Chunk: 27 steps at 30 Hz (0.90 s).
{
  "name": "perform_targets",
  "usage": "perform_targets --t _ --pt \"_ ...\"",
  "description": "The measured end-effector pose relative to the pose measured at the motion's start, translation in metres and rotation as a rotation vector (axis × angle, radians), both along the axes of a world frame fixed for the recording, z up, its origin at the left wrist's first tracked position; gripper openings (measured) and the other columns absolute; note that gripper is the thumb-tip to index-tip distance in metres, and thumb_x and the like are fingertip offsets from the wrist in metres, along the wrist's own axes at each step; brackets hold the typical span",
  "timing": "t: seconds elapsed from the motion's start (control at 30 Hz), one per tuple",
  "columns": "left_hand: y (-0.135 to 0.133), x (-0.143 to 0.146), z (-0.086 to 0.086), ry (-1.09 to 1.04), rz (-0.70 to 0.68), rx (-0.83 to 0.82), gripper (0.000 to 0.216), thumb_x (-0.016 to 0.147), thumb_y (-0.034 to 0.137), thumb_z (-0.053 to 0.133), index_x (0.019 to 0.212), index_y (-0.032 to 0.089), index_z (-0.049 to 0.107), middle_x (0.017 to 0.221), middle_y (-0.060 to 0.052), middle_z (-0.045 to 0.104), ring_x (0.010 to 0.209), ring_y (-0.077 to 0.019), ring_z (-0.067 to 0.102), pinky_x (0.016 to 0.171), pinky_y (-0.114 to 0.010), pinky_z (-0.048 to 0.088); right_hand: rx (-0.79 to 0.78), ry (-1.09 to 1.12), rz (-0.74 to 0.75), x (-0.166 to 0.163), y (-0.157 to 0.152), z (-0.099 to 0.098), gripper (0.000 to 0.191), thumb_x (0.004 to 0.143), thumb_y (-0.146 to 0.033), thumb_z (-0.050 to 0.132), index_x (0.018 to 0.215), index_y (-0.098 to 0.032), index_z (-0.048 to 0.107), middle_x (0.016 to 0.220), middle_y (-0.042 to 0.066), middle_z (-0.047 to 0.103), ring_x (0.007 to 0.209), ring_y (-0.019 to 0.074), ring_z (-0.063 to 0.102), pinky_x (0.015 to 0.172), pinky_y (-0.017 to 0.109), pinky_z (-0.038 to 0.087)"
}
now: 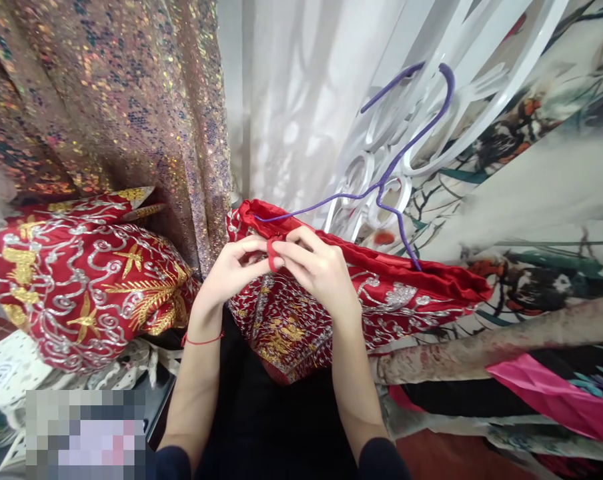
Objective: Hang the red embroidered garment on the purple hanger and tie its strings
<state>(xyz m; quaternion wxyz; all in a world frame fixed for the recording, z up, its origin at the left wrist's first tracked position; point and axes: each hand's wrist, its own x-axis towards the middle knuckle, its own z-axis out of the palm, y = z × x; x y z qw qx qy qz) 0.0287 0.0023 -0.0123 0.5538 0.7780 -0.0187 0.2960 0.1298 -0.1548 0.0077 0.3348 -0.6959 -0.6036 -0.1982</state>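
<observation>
Both hands, left (231, 267) and right (317, 267), together, pinching a red loop (271, 255) on the red garment (331, 300), purple hanger (381, 187) at one o'clock.

one purple hanger (396, 167), two red embroidered garments (81, 280)

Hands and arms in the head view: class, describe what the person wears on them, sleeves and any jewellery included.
Both forearms are bare. Dark navy sleeves are pushed up near the elbows, seen at the bottom edge. The left hand has a thin red string bracelet around its wrist. The right hand shows no ring, watch or bracelet. No gloves on either hand.
</observation>
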Motion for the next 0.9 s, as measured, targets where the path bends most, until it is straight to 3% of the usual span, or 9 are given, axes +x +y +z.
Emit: perform_targets --t 0.13,0.27,0.47,0.63,0.9 --pt "-0.003 0.005 -0.006 -0.037 0.079 -0.120 0.029 0.084 0.047 0.073 0.081 0.019 0.070 0.080 -0.003 0.069 0.078 -0.0153 0.063 0.077 -0.029 0.053 0.096 0.022 -0.065 -0.002 0.007 -0.005 0.023 0.104 -0.024 0.046 0.108 -0.019 0.068 0.103 0.005 0.070 0.083 0.0125 0.066 0.067 0.024 0.050" --pt "-0.001 0.013 -0.010 -0.137 0.230 -0.203 0.025 0.091 0.046 0.064 0.092 0.021 0.064 0.081 -0.001 0.066 0.073 -0.0123 0.063 0.074 -0.026 0.054 0.224 0.067 -0.160 -0.003 0.009 -0.008 0.019 0.101 -0.021 0.048 0.101 -0.019 0.066 0.101 0.005 0.071 0.083 0.0139 0.066 0.071 0.026 0.052" --pt "0.008 0.018 -0.011 -0.234 0.587 0.050 0.017 0.098 0.038 0.055 0.095 0.021 0.059 0.069 0.003 0.059 0.062 -0.0099 0.055 0.063 -0.023 0.045 0.297 0.012 -0.386 0.000 -0.001 -0.007 0.020 0.100 -0.021 0.047 0.098 -0.019 0.067 0.091 0.005 0.070 0.072 0.0132 0.063 0.065 0.026 0.048" --pt "0.016 0.019 -0.014 -0.203 0.666 0.185 0.016 0.100 0.034 0.051 0.099 0.020 0.059 0.074 0.001 0.064 0.062 -0.0103 0.058 0.063 -0.023 0.044 0.299 -0.086 -0.530 0.000 -0.009 -0.012 0.024 0.103 -0.024 0.045 0.100 -0.020 0.068 0.091 0.005 0.071 0.069 0.0125 0.063 0.063 0.025 0.045" --pt "0.037 0.020 -0.011 -0.185 0.842 0.320 0.018 0.099 0.033 0.053 0.097 0.020 0.066 0.078 -0.001 0.069 0.064 -0.0122 0.061 0.065 -0.024 0.044 0.295 -0.076 -0.473 0.005 -0.019 -0.014 0.024 0.102 -0.023 0.048 0.102 -0.020 0.072 0.094 0.004 0.076 0.080 0.0139 0.070 0.071 0.024 0.049"
